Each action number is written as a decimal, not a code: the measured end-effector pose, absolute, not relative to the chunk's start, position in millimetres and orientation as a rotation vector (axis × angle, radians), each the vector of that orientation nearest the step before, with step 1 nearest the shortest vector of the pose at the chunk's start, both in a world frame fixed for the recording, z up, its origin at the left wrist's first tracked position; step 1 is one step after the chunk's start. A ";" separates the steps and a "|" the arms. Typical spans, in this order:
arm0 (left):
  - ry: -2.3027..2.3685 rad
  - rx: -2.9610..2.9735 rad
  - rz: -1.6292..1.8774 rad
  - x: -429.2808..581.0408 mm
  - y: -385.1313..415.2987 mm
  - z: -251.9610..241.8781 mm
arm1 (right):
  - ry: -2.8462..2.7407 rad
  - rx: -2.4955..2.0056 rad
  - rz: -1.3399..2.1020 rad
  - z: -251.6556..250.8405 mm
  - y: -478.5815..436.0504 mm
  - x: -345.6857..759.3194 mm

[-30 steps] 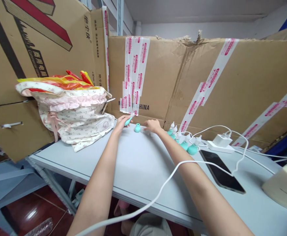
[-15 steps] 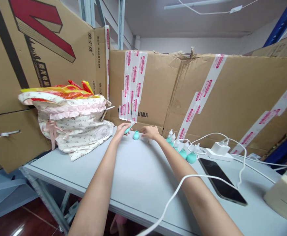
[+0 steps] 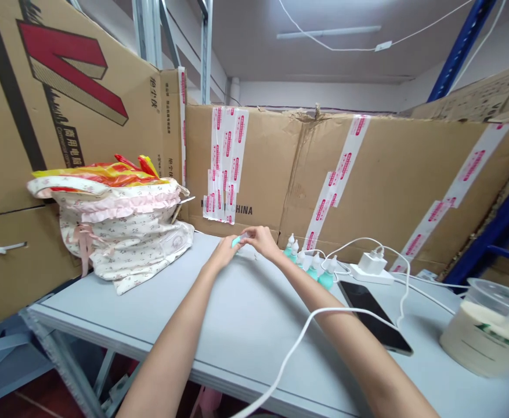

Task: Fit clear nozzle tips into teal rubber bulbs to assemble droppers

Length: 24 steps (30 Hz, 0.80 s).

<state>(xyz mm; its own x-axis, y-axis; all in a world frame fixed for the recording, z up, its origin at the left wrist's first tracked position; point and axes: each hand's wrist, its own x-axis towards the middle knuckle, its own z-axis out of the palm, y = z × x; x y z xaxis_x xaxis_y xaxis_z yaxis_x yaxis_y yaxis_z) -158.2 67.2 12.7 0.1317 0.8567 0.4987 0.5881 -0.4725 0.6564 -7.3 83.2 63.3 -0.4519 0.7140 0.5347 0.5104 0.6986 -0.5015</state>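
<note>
Teal tool (image 3: 235,241) is at twelve o'clock, gripped by the left hand (image 3: 223,253). The right hand (image 3: 260,240) has now met its tip, grip unclear, so both hands apparently work one piece.

Bare hands on show here, left hand (image 3: 224,252) and right hand (image 3: 260,239), both slender, with slim fingers. Narrow wrists next, uncovered, and then the left forearm (image 3: 182,316) and right forearm (image 3: 319,297): smooth, slim, bare as well, each one broadening steadily toward the elbow. Ooh, and there's a smooth white cable (image 3: 336,310) looping across the right one; whether it's part of the wearer's kit, impossible to call! Down low, a flash of pink (image 3: 210,400), possibly something worn, too cut off to tell.
</note>
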 end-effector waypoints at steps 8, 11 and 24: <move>1.791 2.038 1.276 -135.2 53.7 17.7 | -2.068 -0.830 0.046 43.7 70.5 -4.5; 1.807 1.991 1.296 -131.0 52.4 22.1 | -2.066 -0.808 -0.063 39.8 67.6 -2.5; 1.922 1.528 1.533 -148.0 64.9 27.9 | -1.974 -0.731 -0.132 67.9 61.0 10.8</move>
<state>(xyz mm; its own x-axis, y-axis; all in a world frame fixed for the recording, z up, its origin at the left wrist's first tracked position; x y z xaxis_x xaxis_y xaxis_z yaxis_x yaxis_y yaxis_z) -148.0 64.9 27.9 -0.4210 0.8199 0.3880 0.5609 -0.1008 0.8217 10.8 61.0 67.9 -0.3311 0.4372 0.8362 0.5448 0.8121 -0.2089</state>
